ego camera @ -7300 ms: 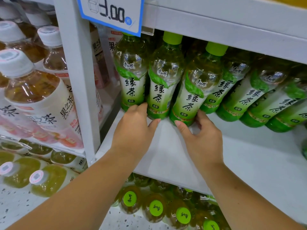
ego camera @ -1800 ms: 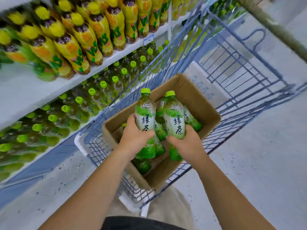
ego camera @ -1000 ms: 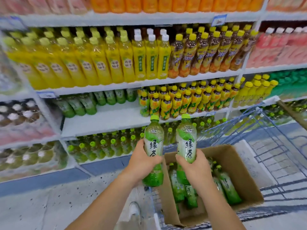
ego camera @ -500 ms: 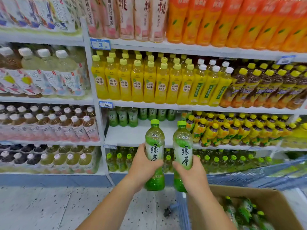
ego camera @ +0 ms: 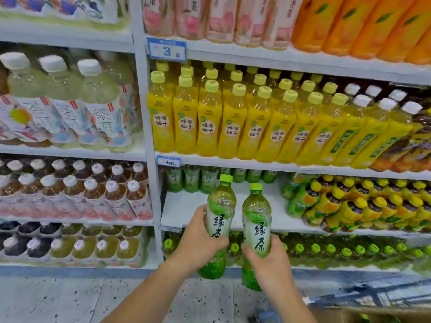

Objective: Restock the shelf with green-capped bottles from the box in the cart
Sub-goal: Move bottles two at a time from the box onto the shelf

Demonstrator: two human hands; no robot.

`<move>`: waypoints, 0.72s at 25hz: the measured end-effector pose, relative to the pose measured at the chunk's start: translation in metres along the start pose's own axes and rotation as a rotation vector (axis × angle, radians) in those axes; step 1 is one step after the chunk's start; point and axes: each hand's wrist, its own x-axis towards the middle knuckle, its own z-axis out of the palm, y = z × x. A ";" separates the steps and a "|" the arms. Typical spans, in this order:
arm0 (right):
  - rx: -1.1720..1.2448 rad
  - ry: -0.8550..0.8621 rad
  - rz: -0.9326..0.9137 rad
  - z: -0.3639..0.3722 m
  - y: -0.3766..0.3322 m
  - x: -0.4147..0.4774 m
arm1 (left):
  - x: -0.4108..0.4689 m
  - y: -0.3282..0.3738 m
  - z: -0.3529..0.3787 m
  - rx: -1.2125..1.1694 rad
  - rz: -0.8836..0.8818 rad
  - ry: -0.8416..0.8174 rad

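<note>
Shelves of drinks fill the wall in the head view: yellow bottles (ego camera: pixel 233 127) above, and under them a white shelf (ego camera: pixel 186 210), mostly bare, with a few green-tea bottles (ego camera: pixel 191 180) at its back. The left hand (ego camera: pixel 198 243) is wrapped around one green-capped bottle (ego camera: pixel 220 220), and the right hand (ego camera: pixel 272 264) around a second bottle (ego camera: pixel 256 220). Both stand upright, side by side, in front of that gap, probably so they go in standing with labels forward. The box (ego camera: pixel 349 315) shows at the bottom right.

Bright, even light falls from overhead, leaving soft shadow at the back of the white shelf (ego camera: pixel 186 210). Motion blur softens everything, worst bottom right. Wide-angle distortion bows shelf edges near the borders.
</note>
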 end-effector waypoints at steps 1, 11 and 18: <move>-0.008 -0.002 0.008 0.006 0.005 0.012 | 0.011 -0.007 0.001 0.009 0.001 0.006; -0.060 -0.037 -0.060 0.056 0.071 0.162 | 0.143 -0.104 0.039 0.058 0.020 0.146; 0.052 -0.032 -0.293 0.073 0.088 0.242 | 0.206 -0.126 0.060 -0.006 0.233 0.207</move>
